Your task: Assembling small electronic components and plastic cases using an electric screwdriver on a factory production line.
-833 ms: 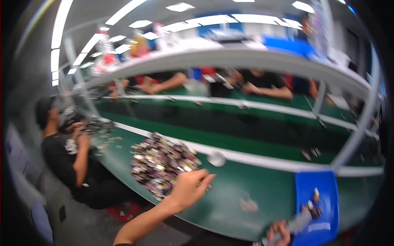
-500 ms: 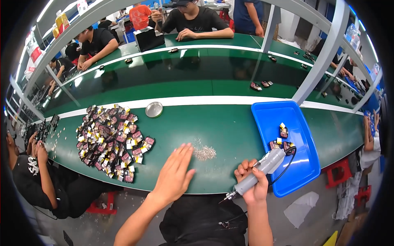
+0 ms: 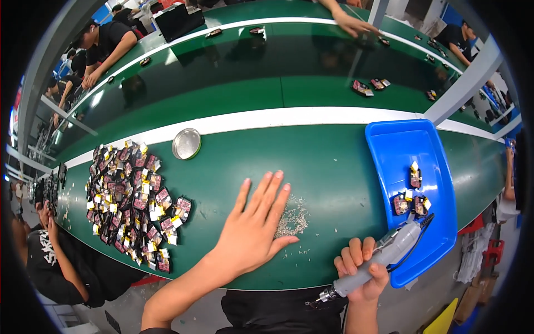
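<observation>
My left hand point(image 3: 247, 236) is stretched flat over the green tabletop with fingers apart, its edge against a loose heap of tiny silver screws point(image 3: 295, 217). Some screws lie scattered nearer me. In my right hand point(image 3: 364, 273) is a grey electric screwdriver point(image 3: 396, 245), bit pointing down and left, just past the table's near edge. To the left sits a big pile of small black assemblies point(image 3: 125, 206) with pinkish circuit boards and white-yellow pieces. The blue tray point(image 3: 392, 150) on the right holds three similar assemblies point(image 3: 415, 177); the screwdriver's rear end overlaps its near part.
A round open tin point(image 3: 186, 143) stands by the white rail point(image 3: 278, 118). Beyond it runs a dark green conveyor point(image 3: 267, 83) with several assemblies. A co-worker's hand point(image 3: 356, 25) reaches over the far side. Grey frame posts point(image 3: 473, 83) rise right; another person sits at left.
My left hand has moved forward, its fingers now spread beside the screws, which lie more scattered. The view has shifted. Across the belt, a co-worker's arm now reaches out. My right hand still grips the screwdriver.
</observation>
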A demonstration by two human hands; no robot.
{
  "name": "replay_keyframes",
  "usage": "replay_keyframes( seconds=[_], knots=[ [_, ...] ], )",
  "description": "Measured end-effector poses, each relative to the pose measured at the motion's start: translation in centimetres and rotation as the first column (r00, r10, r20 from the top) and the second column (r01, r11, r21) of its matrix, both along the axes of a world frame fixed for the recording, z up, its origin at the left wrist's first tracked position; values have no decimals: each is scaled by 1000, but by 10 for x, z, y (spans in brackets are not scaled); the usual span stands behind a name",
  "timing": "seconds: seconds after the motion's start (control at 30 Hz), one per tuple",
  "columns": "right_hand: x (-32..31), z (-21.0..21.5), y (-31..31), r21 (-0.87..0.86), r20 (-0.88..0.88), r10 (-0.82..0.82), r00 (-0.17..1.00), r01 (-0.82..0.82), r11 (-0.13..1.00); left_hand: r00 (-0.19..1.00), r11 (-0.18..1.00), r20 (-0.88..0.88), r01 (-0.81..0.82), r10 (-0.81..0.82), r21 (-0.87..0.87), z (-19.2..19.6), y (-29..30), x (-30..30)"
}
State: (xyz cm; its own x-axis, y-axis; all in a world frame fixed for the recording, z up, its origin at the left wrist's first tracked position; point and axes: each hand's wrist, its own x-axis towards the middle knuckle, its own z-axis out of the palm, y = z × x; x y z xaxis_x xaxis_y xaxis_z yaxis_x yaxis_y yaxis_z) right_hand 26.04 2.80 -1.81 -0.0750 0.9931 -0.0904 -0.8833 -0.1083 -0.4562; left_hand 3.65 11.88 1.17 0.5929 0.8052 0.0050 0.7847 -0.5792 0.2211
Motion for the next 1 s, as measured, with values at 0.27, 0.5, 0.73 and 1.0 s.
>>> replay_keyframes(
  seconds=[0.27,0.5,0.73,1.0],
  knots=[
    [0,0,5,4,-36,28,999,-28,1000,999,990,-51,-9,2,-144,4,-43,-18],
    [1,1,0,8,-33,33,999,-33,999,977,966,82,208,-197,-152,1,-47,28],
    [1,0,-3,22,-29,16,999,-16,1000,970,973,102,226,-222,-36,-6,-5,36],
    [1,0,0,34,-34,34,999,-33,999,999,999,-36,31,-31,21,1,26,4]
  ],
)
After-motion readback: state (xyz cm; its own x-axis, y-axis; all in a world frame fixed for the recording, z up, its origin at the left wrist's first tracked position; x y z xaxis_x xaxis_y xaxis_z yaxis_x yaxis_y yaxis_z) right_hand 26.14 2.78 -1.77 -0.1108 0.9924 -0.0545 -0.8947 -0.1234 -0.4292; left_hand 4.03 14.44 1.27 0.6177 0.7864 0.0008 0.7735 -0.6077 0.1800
